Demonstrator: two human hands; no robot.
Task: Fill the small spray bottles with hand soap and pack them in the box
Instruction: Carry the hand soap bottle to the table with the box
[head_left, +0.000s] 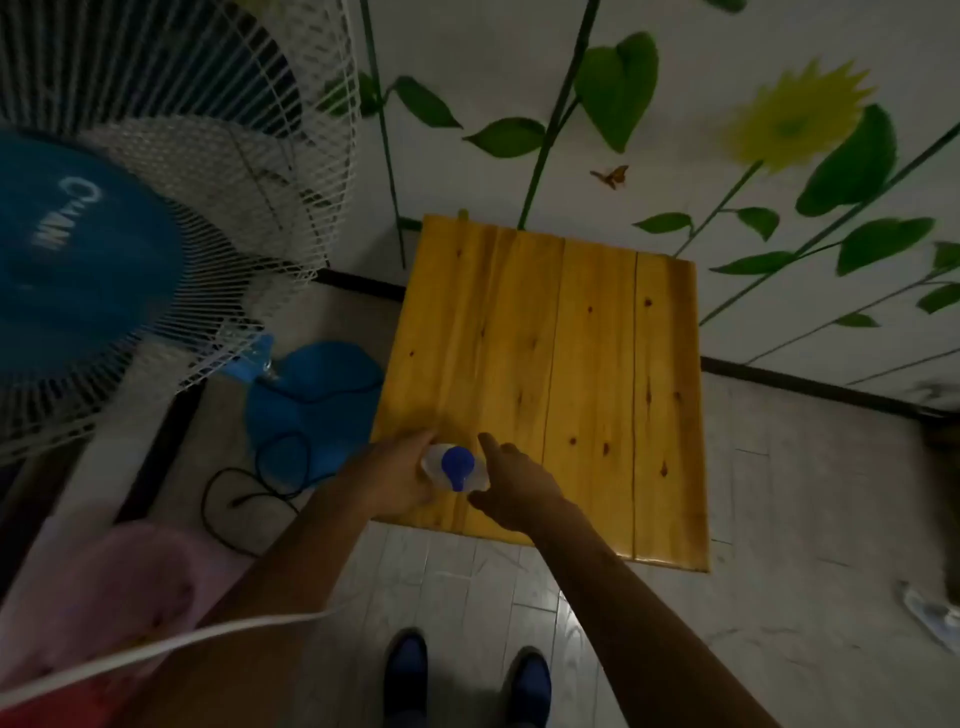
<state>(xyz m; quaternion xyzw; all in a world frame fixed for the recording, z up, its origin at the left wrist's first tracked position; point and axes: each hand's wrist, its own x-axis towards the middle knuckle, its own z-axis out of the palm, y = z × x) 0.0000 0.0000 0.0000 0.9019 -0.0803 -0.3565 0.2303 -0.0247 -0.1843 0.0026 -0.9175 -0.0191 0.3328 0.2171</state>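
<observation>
Together, we worked at the near left corner of the wooden tabletop (571, 338), looking down from the head camera. Our left hand (397, 478) wrapped its grip around a small clear bottle (480, 478) with a blue spray top (457, 465), fingers curled against its left side. The bottle stood roughly upright at the tabletop's near edge, though we could not tell whether its base touched the wood. Our right hand (511, 491) sat just beside the bottle on its right; its grip was released, with the thumb raised and the fingers loosely extended toward the bottle, and whether they touched it was too blurred for us to say. Whether the bottle held any soap we could not make out.

To the left stood a white-caged fan (171, 208) with a blue hub, and its round blue base (311, 405) rested on the floor beside the tabletop. A black cord (244, 499) looped over the floor next to that base. Behind the tabletop, the wall (753, 156) carried painted green leaves, a yellow sunflower and a small orange butterfly. Our blue shoes (527, 686) showed on the pale tiled floor (779, 519) at the bottom of the view, and a pink cloth (119, 587) lay at the lower left with a white cable (182, 644) crossing in front of it.
</observation>
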